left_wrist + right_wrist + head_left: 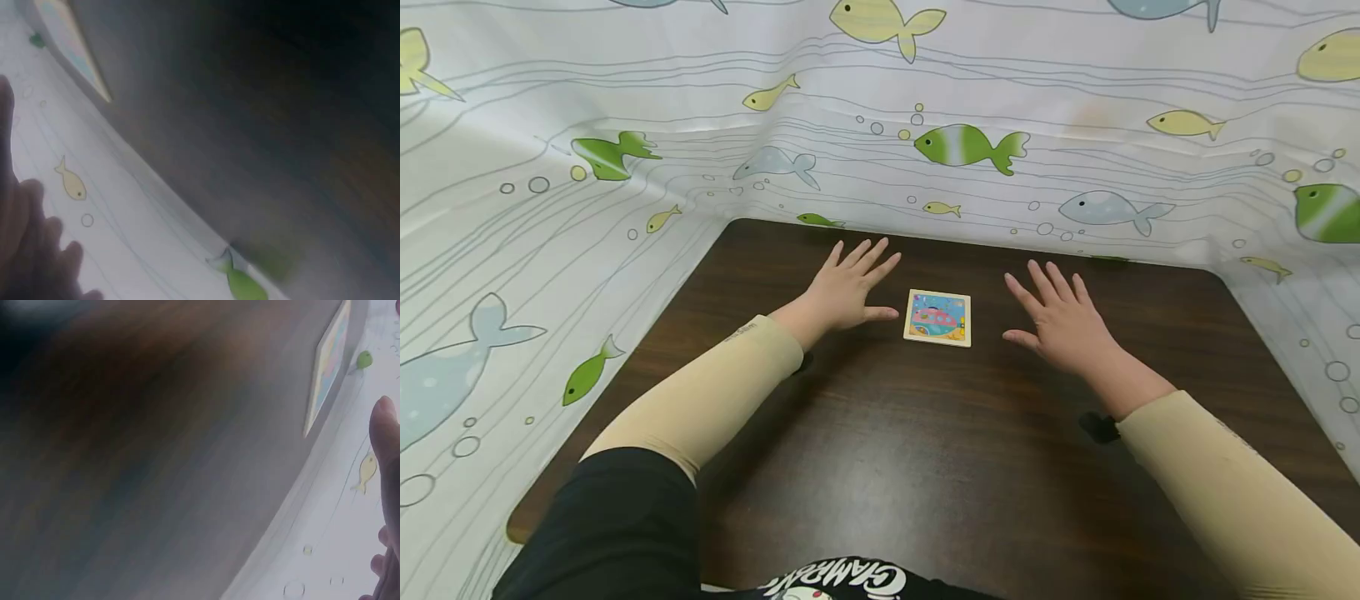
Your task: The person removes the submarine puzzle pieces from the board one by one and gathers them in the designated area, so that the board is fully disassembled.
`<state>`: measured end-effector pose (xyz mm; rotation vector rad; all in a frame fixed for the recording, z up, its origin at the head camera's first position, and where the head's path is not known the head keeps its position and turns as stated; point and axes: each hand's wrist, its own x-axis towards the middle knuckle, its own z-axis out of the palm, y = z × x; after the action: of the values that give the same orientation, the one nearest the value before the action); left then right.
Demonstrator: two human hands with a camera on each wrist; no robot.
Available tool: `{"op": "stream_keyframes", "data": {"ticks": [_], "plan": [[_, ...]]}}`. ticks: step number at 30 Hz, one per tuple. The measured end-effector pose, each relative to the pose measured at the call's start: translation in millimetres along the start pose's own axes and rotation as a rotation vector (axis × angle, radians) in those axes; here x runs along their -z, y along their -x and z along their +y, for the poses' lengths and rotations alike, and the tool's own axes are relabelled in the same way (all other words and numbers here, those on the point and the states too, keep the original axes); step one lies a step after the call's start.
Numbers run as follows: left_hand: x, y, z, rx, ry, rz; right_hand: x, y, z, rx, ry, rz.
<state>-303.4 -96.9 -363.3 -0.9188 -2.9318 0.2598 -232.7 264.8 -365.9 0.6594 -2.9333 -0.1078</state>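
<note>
A small square picture puzzle (937, 317) with a pale frame lies flat on the dark wooden table (880, 433); its picture has a pink submarine on blue. To its left is my left hand (847, 292), fingers straight and spread, thumb toward the puzzle without touching it. On the other side my right hand (1060, 321) is likewise spread with straight fingers, apart from the puzzle. Both hands hold nothing. The left wrist view catches the edge of the puzzle (72, 47) and some fingers; the right wrist view shows the puzzle (328, 365) and my thumb.
A white curtain (850, 108) printed with green, yellow and blue fish surrounds the table at the back and both sides. Beige sleeves (715, 392) cover both forearms. Part of a black shirt with white lettering (850, 579) shows at the near edge.
</note>
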Motion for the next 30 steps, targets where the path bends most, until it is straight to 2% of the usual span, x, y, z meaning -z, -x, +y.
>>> {"op": "stream_keyframes", "data": {"ticks": [9, 13, 16, 19, 24, 30], "plan": [[-2.7, -30.7, 15.9, 0.013, 0.284, -0.122, -13.1, -40.4, -32.2, -0.007, -0.11, -0.077], [-7.0, -45.9, 21.6, 0.084, 0.476, -0.117, -17.0, -59.0, -42.8, -0.019, -0.149, -0.118], [-11.4, -54.7, 24.6, 0.149, 0.585, -0.095, -22.2, -69.4, -49.0, -0.016, -0.182, -0.166], [-15.2, -59.8, 26.2, 0.186, 0.634, -0.095, -27.4, -75.0, -54.1, -0.007, -0.224, -0.217], [-16.4, -63.0, 30.1, 0.18, 0.723, -0.109, -32.5, -78.5, -60.0, 0.009, -0.3, -0.27], [-18.1, -63.5, 36.1, 0.192, 0.731, -0.133, -34.4, -78.6, -65.1, 0.002, -0.333, -0.306]]}}
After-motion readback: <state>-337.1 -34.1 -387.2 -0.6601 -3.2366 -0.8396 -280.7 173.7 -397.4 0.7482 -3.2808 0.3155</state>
